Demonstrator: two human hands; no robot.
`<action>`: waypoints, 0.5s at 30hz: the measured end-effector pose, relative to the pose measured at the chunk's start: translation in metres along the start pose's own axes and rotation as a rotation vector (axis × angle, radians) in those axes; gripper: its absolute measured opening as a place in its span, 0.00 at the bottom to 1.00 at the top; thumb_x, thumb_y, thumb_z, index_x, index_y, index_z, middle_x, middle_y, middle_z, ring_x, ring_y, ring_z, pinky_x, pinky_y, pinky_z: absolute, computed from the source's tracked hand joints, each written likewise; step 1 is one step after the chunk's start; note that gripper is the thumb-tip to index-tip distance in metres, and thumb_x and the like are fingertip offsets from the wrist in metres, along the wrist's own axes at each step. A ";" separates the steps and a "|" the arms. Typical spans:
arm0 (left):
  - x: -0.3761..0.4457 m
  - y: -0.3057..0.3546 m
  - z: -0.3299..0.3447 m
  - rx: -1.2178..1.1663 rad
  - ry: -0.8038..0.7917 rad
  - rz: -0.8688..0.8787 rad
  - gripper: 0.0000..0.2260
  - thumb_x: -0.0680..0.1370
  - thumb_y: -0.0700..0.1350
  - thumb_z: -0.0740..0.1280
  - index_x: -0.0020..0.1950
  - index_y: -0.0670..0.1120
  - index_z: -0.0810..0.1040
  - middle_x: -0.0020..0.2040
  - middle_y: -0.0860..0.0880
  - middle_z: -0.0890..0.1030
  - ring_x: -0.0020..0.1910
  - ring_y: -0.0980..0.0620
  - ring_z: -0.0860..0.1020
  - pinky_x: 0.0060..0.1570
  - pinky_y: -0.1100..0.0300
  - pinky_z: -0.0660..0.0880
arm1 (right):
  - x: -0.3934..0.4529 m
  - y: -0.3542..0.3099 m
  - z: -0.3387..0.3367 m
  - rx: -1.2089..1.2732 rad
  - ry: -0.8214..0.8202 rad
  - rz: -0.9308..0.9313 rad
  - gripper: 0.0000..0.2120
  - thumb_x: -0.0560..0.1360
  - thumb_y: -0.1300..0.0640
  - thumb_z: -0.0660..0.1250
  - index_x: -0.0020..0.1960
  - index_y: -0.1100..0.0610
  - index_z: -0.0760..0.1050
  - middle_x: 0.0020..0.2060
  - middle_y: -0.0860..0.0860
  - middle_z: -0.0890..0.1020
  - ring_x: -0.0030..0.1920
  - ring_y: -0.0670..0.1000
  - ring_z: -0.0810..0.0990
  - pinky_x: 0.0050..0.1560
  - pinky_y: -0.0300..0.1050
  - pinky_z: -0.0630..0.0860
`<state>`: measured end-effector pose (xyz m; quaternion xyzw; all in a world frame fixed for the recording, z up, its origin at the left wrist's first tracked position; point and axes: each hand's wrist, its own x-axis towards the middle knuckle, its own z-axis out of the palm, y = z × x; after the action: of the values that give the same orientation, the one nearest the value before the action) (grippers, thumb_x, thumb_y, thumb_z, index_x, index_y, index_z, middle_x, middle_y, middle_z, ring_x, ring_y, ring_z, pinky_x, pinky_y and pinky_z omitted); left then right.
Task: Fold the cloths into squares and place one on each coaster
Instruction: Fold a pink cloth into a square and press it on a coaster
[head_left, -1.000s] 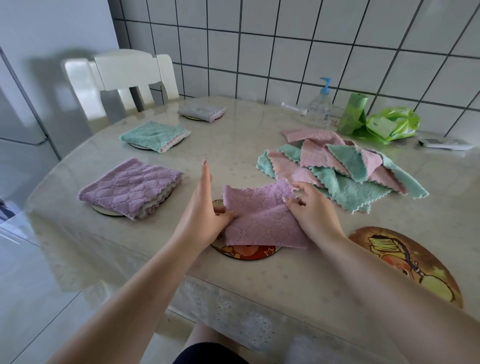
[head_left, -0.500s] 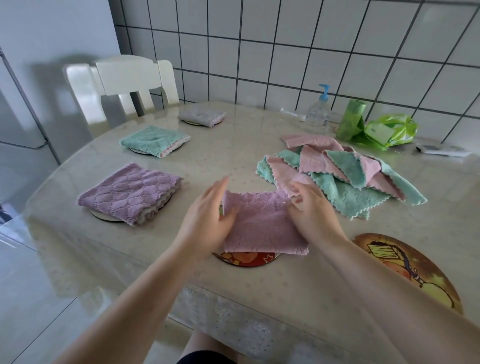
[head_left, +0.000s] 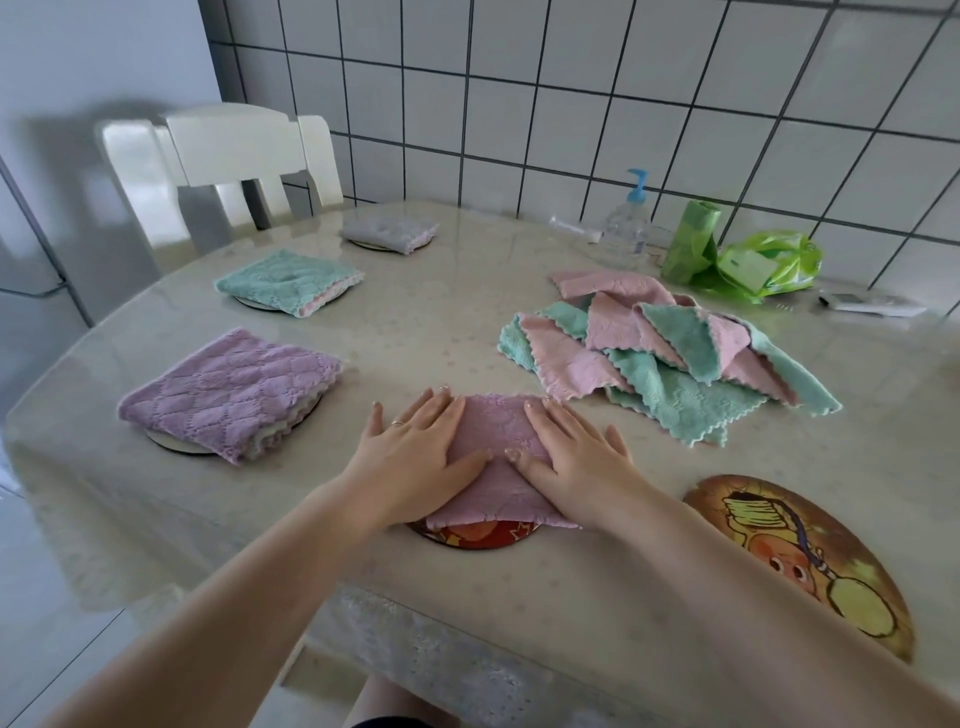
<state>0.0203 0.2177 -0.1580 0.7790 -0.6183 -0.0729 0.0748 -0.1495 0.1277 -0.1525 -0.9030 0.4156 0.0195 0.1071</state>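
A folded purple cloth (head_left: 493, 431) lies on a round red coaster (head_left: 472, 538) near the table's front edge. My left hand (head_left: 415, 457) presses flat on the cloth's left side, and my right hand (head_left: 576, 462) presses flat on its right side, fingers straight. To the left, a folded purple cloth (head_left: 228, 389), a folded teal cloth (head_left: 285, 280) and a folded grey cloth (head_left: 389, 231) each lie on a coaster. A heap of loose pink and teal cloths (head_left: 660, 353) lies behind my right hand. A bare picture coaster (head_left: 800, 556) sits at the front right.
A pump bottle (head_left: 626, 226), a green roll (head_left: 691, 241) and a green packet (head_left: 769, 262) stand by the tiled wall at the back right. A white chair (head_left: 234, 156) stands behind the table's far left. The table's front edge (head_left: 467, 639) is close to my body.
Both hands went from holding the cloth's edges to lying flat on top of it. The cloth's raised part came down, and it now lies flat on the red coaster.
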 end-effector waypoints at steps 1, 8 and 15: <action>-0.001 -0.003 -0.001 0.002 -0.017 -0.012 0.35 0.75 0.68 0.46 0.76 0.51 0.44 0.77 0.53 0.45 0.75 0.56 0.43 0.72 0.42 0.42 | -0.001 0.003 -0.001 -0.007 -0.025 0.017 0.33 0.76 0.34 0.44 0.76 0.47 0.41 0.77 0.48 0.44 0.76 0.48 0.42 0.74 0.60 0.42; -0.006 -0.007 -0.010 -0.015 -0.131 -0.025 0.44 0.68 0.74 0.49 0.76 0.52 0.40 0.77 0.51 0.41 0.75 0.55 0.41 0.73 0.44 0.40 | -0.003 0.010 -0.007 0.018 -0.091 0.047 0.36 0.74 0.32 0.46 0.76 0.46 0.39 0.77 0.49 0.45 0.76 0.49 0.43 0.73 0.60 0.42; -0.042 -0.028 -0.008 -0.132 0.253 -0.005 0.37 0.66 0.71 0.45 0.73 0.58 0.59 0.68 0.55 0.72 0.70 0.55 0.65 0.72 0.43 0.49 | -0.041 0.031 -0.021 0.279 0.152 0.041 0.24 0.73 0.43 0.64 0.68 0.45 0.67 0.53 0.41 0.77 0.53 0.43 0.76 0.56 0.45 0.73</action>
<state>0.0392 0.2655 -0.1547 0.7769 -0.5959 -0.0148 0.2029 -0.2011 0.1341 -0.1324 -0.8695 0.4396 -0.1046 0.1993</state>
